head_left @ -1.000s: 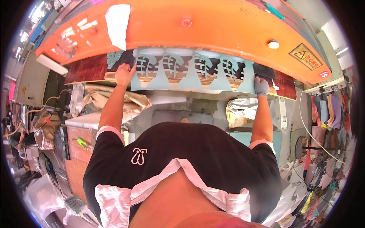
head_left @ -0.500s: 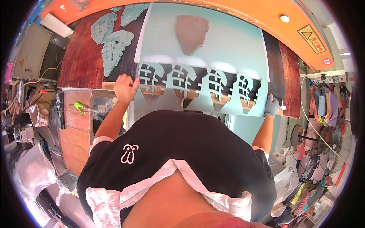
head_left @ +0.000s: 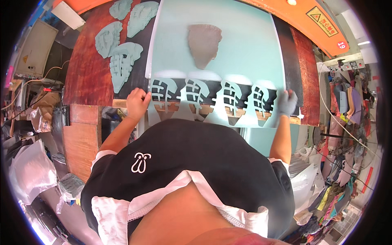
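A pale blue-green sheet (head_left: 216,45) lies over a dark board, its near part cut through with a row of several lattice-shaped openings. My bare left hand (head_left: 138,103) is at the sheet's near left edge, fingers curled in and closed at that edge. My right hand (head_left: 288,103), in a grey glove, is at the near right edge with bent fingers; motion blurs it, and its hold is unclear. On the sheet rests a flat, pointed grey-brown piece (head_left: 204,45) with one jagged side. Several cut blue-green lattice pieces (head_left: 124,65) are left of the sheet, some overlapping.
An orange machine beam (head_left: 322,20) with a warning label crosses the far right. Reddish-brown boards (head_left: 87,61) flank the sheet. Clear plastic bags (head_left: 32,171) are at the left, and coloured pieces hang on a rack (head_left: 347,100) at the right.
My gloved right hand has shifted away from me along the sheet's right edge. My left hand stays at the left edge. The view has tilted, showing more of the lattice pieces at far left.
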`<move>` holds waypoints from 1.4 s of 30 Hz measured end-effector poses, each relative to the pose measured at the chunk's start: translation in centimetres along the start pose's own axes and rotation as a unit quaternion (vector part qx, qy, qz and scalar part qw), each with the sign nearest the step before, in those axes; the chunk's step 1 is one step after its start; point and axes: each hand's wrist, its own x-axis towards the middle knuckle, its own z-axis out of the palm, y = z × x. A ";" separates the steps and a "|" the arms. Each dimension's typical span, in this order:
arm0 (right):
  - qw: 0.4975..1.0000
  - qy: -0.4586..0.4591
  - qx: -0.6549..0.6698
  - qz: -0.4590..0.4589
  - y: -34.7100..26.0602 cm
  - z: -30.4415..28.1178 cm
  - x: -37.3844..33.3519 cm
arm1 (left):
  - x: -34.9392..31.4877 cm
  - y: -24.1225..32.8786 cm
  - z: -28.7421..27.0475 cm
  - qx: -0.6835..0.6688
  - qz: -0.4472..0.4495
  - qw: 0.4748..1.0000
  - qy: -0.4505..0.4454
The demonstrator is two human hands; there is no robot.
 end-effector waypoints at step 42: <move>0.958 -0.210 -0.080 -0.177 -23.0 10.6 -0.9 | 10.8 6.1 11.6 0.079 0.147 0.986 -0.024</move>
